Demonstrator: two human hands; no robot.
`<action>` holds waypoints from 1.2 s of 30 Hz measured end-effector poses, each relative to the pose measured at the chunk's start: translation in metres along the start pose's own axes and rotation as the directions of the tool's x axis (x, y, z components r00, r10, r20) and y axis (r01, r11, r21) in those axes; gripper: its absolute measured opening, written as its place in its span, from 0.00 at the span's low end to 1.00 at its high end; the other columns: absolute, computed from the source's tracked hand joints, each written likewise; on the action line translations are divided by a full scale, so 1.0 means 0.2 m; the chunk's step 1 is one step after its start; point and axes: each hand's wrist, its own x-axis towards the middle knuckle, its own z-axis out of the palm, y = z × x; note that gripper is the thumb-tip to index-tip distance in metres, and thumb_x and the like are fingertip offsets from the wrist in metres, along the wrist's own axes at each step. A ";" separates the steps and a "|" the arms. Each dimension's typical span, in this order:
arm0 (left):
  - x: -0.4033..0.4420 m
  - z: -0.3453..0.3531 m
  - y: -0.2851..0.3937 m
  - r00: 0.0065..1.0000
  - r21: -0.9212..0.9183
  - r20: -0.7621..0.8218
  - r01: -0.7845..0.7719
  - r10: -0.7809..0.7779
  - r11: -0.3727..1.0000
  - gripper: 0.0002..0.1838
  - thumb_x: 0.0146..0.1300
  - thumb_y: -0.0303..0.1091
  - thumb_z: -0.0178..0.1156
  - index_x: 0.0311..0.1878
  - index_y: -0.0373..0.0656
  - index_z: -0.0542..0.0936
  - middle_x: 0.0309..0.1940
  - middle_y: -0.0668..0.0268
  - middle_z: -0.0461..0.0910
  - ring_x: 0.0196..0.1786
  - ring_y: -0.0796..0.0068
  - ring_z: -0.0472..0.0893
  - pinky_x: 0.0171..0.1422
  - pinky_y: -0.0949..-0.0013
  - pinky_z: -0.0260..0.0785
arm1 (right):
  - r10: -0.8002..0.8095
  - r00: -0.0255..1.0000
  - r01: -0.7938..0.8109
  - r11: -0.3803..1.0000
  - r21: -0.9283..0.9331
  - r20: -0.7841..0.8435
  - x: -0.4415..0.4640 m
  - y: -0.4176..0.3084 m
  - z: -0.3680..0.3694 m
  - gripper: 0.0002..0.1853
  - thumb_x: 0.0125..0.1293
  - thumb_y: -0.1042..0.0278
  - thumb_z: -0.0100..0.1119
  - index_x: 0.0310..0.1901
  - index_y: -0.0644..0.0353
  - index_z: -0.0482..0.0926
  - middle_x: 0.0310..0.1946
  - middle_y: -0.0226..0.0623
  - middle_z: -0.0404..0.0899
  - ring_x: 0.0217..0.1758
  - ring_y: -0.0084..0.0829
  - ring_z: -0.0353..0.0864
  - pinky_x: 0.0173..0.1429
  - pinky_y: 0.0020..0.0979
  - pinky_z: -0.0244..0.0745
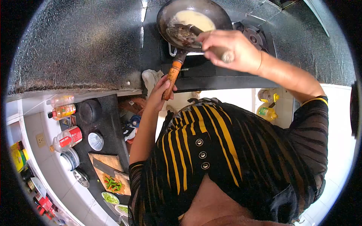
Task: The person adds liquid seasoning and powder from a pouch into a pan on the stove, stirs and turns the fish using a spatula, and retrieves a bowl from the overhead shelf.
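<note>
My left hand (pixel 163 90) is wrapped round the wooden handle (pixel 172 79) of a dark wok (pixel 220 19) on the stove. My right hand (pixel 222 47) grips a spatula (pixel 196 30) by its thick handle, with the blade down inside the wok. Pale yellow liquid (pixel 194 19) lies in the upper part of the wok. Darker, glossy bits of food (pixel 183 35) are near the blade; what they are cannot be made out.
A second burner (pixel 254 37) is right of the wok. A white cloth (pixel 151 79) hangs by my left hand. On the left counter are a cutting board (pixel 100 158) with a knife (pixel 109 169) and chopped green peppers (pixel 113 184), bottles (pixel 68 138) and bowls (pixel 95 141).
</note>
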 end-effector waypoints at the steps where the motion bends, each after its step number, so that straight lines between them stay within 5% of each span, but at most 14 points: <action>1: 0.00 0.00 0.00 1.000 0.006 -0.005 0.006 -0.006 1.000 0.30 0.65 0.41 0.53 0.65 0.38 0.58 0.31 0.60 0.76 0.23 0.75 0.74 0.27 0.76 0.68 | -0.004 1.000 0.003 1.000 0.026 0.030 -0.01 -0.02 0.03 0.10 0.50 0.73 0.64 0.32 0.57 0.72 0.43 0.40 0.79 0.37 0.38 0.83 0.41 0.34 0.82; 8: 0.00 0.00 0.00 0.999 0.014 -0.031 0.010 -0.010 1.000 0.30 0.65 0.41 0.54 0.66 0.37 0.58 0.32 0.60 0.76 0.23 0.76 0.74 0.27 0.76 0.68 | -0.056 0.980 0.078 0.991 -0.108 0.190 -0.10 -0.15 0.12 0.11 0.48 0.68 0.65 0.33 0.58 0.75 0.47 0.41 0.77 0.36 0.39 0.81 0.38 0.36 0.79; 15: 0.01 0.00 0.00 0.999 0.021 -0.047 0.029 -0.028 0.999 0.28 0.66 0.40 0.52 0.65 0.37 0.58 0.31 0.60 0.76 0.23 0.75 0.74 0.27 0.76 0.68 | -0.092 0.985 0.116 0.978 -0.171 0.143 -0.12 -0.11 0.13 0.11 0.47 0.69 0.64 0.33 0.57 0.75 0.48 0.41 0.77 0.36 0.39 0.82 0.38 0.34 0.80; 20: 0.01 -0.01 -0.01 0.999 0.016 -0.044 0.024 -0.024 1.000 0.27 0.67 0.39 0.51 0.65 0.39 0.59 0.31 0.61 0.76 0.24 0.75 0.73 0.28 0.76 0.67 | 0.052 0.997 -0.049 0.998 0.041 -0.056 -0.13 -0.03 -0.07 0.13 0.48 0.81 0.63 0.36 0.59 0.75 0.46 0.44 0.78 0.46 0.35 0.81 0.45 0.31 0.79; 21: 0.00 -0.01 -0.01 0.999 0.014 -0.050 0.023 -0.022 1.000 0.27 0.67 0.39 0.51 0.65 0.39 0.59 0.31 0.61 0.76 0.24 0.75 0.73 0.28 0.76 0.67 | 0.088 0.991 -0.078 0.992 0.097 -0.098 -0.14 -0.02 -0.10 0.10 0.54 0.81 0.59 0.39 0.60 0.75 0.48 0.42 0.77 0.45 0.29 0.80 0.47 0.29 0.77; 23: 0.00 -0.01 -0.01 1.000 0.022 -0.018 0.013 -0.013 1.000 0.27 0.67 0.40 0.51 0.65 0.39 0.60 0.31 0.61 0.76 0.24 0.75 0.73 0.28 0.76 0.67 | 0.332 0.938 -0.258 0.866 0.428 -0.105 -0.18 -0.01 -0.15 0.07 0.60 0.78 0.55 0.41 0.60 0.75 0.51 0.40 0.75 0.44 0.24 0.77 0.49 0.26 0.75; 28: 0.01 -0.01 -0.01 0.999 0.034 -0.038 0.027 -0.025 0.999 0.27 0.66 0.40 0.51 0.65 0.40 0.60 0.32 0.61 0.76 0.25 0.76 0.73 0.28 0.76 0.67 | 0.431 0.888 -0.304 0.811 0.499 -0.159 -0.23 0.04 -0.11 0.05 0.60 0.76 0.57 0.38 0.62 0.76 0.45 0.34 0.79 0.42 0.18 0.76 0.49 0.23 0.72; 32: 0.00 -0.01 0.00 0.999 0.036 -0.042 0.031 -0.030 0.999 0.26 0.66 0.40 0.52 0.64 0.40 0.61 0.32 0.61 0.76 0.25 0.76 0.74 0.29 0.76 0.67 | 0.333 0.933 -0.261 0.887 0.380 -0.135 -0.24 0.03 -0.08 0.05 0.56 0.78 0.59 0.35 0.61 0.75 0.45 0.36 0.79 0.43 0.23 0.79 0.50 0.25 0.74; 36: 0.00 0.00 0.00 0.998 0.039 -0.048 0.031 -0.029 0.999 0.26 0.66 0.41 0.52 0.64 0.41 0.62 0.32 0.61 0.77 0.25 0.75 0.74 0.29 0.75 0.67 | 0.123 0.988 -0.101 0.973 0.208 -0.095 -0.23 -0.02 -0.06 0.08 0.51 0.81 0.59 0.33 0.60 0.74 0.45 0.42 0.78 0.31 0.24 0.80 0.39 0.25 0.77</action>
